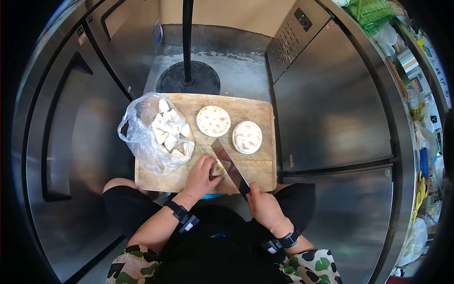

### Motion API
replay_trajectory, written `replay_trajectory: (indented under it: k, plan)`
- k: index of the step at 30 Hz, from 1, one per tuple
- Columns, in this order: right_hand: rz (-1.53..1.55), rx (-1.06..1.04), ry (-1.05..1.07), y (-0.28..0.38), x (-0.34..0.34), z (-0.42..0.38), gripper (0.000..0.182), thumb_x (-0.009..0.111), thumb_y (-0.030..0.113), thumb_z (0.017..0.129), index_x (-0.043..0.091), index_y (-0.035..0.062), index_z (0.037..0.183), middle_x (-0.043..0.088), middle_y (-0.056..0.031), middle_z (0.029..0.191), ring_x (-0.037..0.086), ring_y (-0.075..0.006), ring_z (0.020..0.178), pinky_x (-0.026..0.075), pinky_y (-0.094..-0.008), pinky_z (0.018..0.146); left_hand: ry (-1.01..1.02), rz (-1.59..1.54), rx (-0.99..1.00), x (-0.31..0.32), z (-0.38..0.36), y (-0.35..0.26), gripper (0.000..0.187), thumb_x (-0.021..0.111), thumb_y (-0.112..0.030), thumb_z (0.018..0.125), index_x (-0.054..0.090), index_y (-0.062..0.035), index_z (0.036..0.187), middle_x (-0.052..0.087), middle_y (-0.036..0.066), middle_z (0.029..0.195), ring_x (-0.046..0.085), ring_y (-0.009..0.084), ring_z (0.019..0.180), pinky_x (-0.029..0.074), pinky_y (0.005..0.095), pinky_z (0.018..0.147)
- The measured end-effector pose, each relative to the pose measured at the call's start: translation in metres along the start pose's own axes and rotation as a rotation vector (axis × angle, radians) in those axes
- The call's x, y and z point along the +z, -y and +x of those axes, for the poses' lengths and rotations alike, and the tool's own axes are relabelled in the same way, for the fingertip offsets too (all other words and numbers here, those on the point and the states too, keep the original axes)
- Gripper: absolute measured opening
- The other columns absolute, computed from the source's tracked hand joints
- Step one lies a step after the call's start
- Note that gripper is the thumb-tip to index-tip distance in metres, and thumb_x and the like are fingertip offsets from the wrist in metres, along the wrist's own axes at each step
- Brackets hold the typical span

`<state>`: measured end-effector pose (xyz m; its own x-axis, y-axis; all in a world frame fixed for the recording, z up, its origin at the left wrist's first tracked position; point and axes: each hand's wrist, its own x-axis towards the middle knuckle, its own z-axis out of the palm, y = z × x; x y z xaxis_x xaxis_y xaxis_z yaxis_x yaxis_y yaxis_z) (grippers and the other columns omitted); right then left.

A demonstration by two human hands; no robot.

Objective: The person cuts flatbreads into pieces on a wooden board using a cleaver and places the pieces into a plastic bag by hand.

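Observation:
My right hand (266, 206) is closed round the handle of a large knife (231, 169), whose blade points up and to the left across the wooden board (255, 177). Left of the blade, the fingers of my left hand (200, 177) grip a piece of flatbread (219, 168). Two round browned flatbreads lie farther back: one (213, 121) near the middle, the other (247, 137) on a stack at the right. A clear plastic bag (137, 137) on the board's left side holds several white bread pieces (166, 127).
A black pole (187, 42) on a round base (165, 78) stands behind the board. Steel cabinets rise at the left (90, 128) and right (331, 104). Shelves with bags and a green bundle (369, 14) are at the far right.

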<state>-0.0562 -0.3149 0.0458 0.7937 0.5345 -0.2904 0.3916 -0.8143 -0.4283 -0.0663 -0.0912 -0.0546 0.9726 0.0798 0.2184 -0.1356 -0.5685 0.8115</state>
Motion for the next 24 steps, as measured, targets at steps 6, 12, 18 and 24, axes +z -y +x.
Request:
replay_trajectory:
  k: [6,12,18,24]
  plan:
    - [-0.046,0.005,0.057,0.006,-0.002,0.006,0.023,0.056,0.014,0.095,0.039,0.0016,0.105,0.062,-0.0243,0.065,0.063,-0.0455,0.064,0.051,-0.0538,0.057,-0.067,0.044,0.067,0.003,0.004,0.005,0.044,0.082,-0.007,0.069,0.058,-0.0022,0.105,0.057,0.012,0.1,0.061,0.0274,0.081,0.053,0.0352,0.071]
    - [-0.05,-0.028,0.129,0.001,0.002,0.017,0.021,0.054,0.013,0.096,0.039,0.0016,0.104,0.061,-0.0246,0.065,0.063,-0.0469,0.065,0.05,-0.0558,0.059,-0.028,0.039,0.019,0.002,0.005,0.009,0.04,0.082,-0.011,0.07,0.06,-0.0019,0.102,0.059,0.011,0.094,0.061,0.0275,0.078,0.051,0.0363,0.067]
    - [-0.026,0.036,0.244,0.009,0.005,0.041,0.026,0.053,0.001,0.085,0.04,0.0021,0.108,0.066,-0.0268,0.085,0.066,-0.0458,0.076,0.054,-0.0535,0.066,-0.008,0.055,0.017,0.006,0.004,0.011,0.038,0.081,-0.015,0.07,0.059,-0.0033,0.099,0.057,0.012,0.095,0.06,0.0336,0.085,0.05,0.0412,0.073]
    - [0.02,-0.023,0.096,0.011,0.023,0.069,0.026,0.054,0.002,0.085,0.041,0.0022,0.107,0.066,-0.0269,0.083,0.065,-0.0462,0.074,0.052,-0.0548,0.063,-0.041,0.129,0.2,0.007,0.002,0.007,0.04,0.084,-0.012,0.067,0.058,-0.0028,0.096,0.059,0.013,0.095,0.06,0.0336,0.083,0.051,0.0391,0.071]
